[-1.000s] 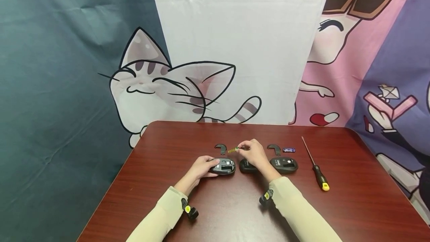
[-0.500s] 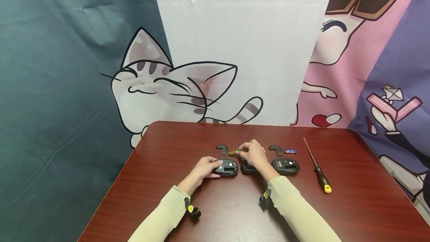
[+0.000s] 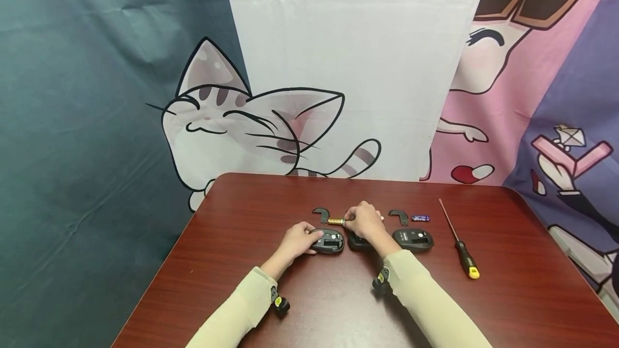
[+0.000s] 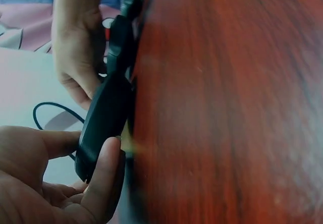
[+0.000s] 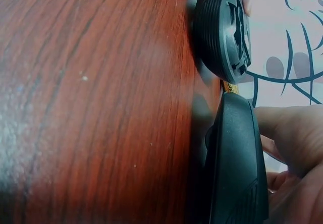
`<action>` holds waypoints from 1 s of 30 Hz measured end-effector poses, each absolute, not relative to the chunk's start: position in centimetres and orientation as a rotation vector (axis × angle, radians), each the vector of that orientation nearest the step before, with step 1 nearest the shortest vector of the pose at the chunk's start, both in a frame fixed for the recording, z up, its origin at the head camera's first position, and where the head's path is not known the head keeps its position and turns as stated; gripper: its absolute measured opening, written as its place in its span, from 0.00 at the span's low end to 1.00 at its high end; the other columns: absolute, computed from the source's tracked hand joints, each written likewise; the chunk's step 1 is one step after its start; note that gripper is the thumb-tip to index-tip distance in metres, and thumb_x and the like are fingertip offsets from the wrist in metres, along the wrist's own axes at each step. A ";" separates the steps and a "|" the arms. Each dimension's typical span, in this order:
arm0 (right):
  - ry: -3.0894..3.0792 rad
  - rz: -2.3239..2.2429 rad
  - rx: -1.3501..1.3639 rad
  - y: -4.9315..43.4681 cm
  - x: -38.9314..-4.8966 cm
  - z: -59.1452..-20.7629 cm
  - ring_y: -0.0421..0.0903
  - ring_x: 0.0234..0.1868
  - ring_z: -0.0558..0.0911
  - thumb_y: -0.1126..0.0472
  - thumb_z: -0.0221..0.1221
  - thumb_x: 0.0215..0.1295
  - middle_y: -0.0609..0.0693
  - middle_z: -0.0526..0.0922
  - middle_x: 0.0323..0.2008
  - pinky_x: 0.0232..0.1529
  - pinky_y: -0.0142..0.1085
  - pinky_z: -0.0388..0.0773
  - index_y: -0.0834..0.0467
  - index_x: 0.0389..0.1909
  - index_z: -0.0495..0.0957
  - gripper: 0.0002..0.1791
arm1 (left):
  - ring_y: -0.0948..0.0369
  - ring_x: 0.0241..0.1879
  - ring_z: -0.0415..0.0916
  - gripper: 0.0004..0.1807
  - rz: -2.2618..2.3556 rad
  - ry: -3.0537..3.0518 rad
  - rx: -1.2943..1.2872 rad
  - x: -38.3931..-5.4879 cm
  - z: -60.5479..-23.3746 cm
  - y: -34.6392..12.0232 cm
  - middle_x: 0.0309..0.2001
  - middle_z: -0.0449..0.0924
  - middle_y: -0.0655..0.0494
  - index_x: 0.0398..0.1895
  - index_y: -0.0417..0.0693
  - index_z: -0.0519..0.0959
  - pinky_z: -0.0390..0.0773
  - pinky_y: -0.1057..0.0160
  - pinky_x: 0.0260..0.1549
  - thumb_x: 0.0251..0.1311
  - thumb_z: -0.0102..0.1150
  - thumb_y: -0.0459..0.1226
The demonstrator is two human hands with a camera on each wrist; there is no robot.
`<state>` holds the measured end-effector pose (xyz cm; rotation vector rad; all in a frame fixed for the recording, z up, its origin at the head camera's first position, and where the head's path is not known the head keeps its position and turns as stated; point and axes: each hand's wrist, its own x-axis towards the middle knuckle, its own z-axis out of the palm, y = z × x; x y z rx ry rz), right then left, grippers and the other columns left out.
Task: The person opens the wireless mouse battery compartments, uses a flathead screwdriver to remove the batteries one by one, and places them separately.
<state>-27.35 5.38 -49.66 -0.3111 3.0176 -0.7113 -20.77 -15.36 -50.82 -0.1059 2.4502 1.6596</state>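
My left hand pinches a black computer mouse by its left end, fingers and thumb on opposite sides. Its underside faces up with the battery slot uncovered; in the left wrist view the mouse stands edge-on between thumb and fingers. My right hand holds the right end of a yellow battery between its fingertips, low at the table just behind that mouse. A second mouse is partly hidden under my right wrist. In the right wrist view this mouse hides most of my fingers.
One curved battery cover lies left of the battery, another cover to the right. Beside that is a blue battery. A third mouse lies underside up. A screwdriver lies at the right of the wooden table.
The yellow battery has gone from tilted to level and down toward the table in my right fingers. My left hand keeps hold of the mouse, which is lower. The head view has shifted slightly.
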 end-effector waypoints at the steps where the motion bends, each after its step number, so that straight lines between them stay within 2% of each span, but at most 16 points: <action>1: 3.016 -0.706 -0.311 5.4 -27.3 -49.6 0.52 0.45 0.76 0.55 0.72 0.58 0.50 0.77 0.39 0.48 0.53 0.75 0.48 0.29 0.86 0.04 | 0.61 0.23 0.83 0.17 1.607 2.499 -0.085 -20.7 -50.7 -15.3 0.38 0.79 0.46 0.45 0.34 0.78 0.88 0.64 0.22 0.65 0.65 0.41; 7: 3.002 -0.680 -0.299 5.3 -27.1 -49.5 0.53 0.46 0.75 0.56 0.71 0.60 0.51 0.77 0.40 0.49 0.52 0.75 0.49 0.30 0.86 0.04 | 0.62 0.20 0.84 0.17 1.415 2.637 -0.024 -20.7 -50.3 -15.3 0.38 0.79 0.47 0.43 0.38 0.79 0.86 0.66 0.19 0.66 0.65 0.45; 19: 2.983 -0.666 -0.267 5.4 -26.7 -50.0 0.55 0.48 0.75 0.56 0.70 0.61 0.52 0.76 0.42 0.52 0.54 0.76 0.51 0.31 0.84 0.05 | 0.61 0.20 0.84 0.19 1.356 2.644 -0.009 -20.7 -50.7 -15.4 0.36 0.82 0.50 0.45 0.38 0.79 0.86 0.65 0.20 0.66 0.64 0.46; 21: 2.989 -0.667 -0.275 5.4 -26.7 -50.0 0.56 0.48 0.75 0.56 0.71 0.61 0.53 0.76 0.42 0.52 0.54 0.76 0.51 0.31 0.84 0.06 | 0.62 0.18 0.83 0.19 1.310 2.685 0.013 -20.7 -50.7 -15.4 0.34 0.81 0.52 0.45 0.39 0.80 0.86 0.64 0.23 0.66 0.64 0.47; 24: 2.989 -0.671 -0.273 5.4 -26.7 -49.9 0.55 0.48 0.75 0.55 0.71 0.61 0.53 0.76 0.42 0.51 0.53 0.76 0.51 0.32 0.84 0.06 | 0.64 0.15 0.81 0.19 1.209 2.767 0.053 -20.7 -50.7 -15.5 0.31 0.79 0.55 0.45 0.40 0.80 0.87 0.59 0.34 0.67 0.64 0.48; 27: 2.984 -0.677 -0.262 5.4 -26.7 -49.8 0.55 0.47 0.74 0.55 0.70 0.61 0.52 0.76 0.43 0.50 0.52 0.76 0.52 0.33 0.84 0.06 | 0.66 0.15 0.78 0.19 1.101 2.846 0.076 -20.8 -50.7 -15.5 0.33 0.77 0.55 0.45 0.42 0.80 0.84 0.53 0.45 0.67 0.63 0.49; 30: 2.988 -0.690 -0.254 5.5 -26.8 -49.8 0.54 0.48 0.74 0.56 0.69 0.61 0.52 0.76 0.43 0.50 0.51 0.76 0.52 0.35 0.85 0.06 | 0.66 0.15 0.77 0.19 1.052 2.878 0.082 -21.0 -50.7 -15.6 0.36 0.77 0.54 0.46 0.41 0.80 0.82 0.50 0.49 0.68 0.62 0.49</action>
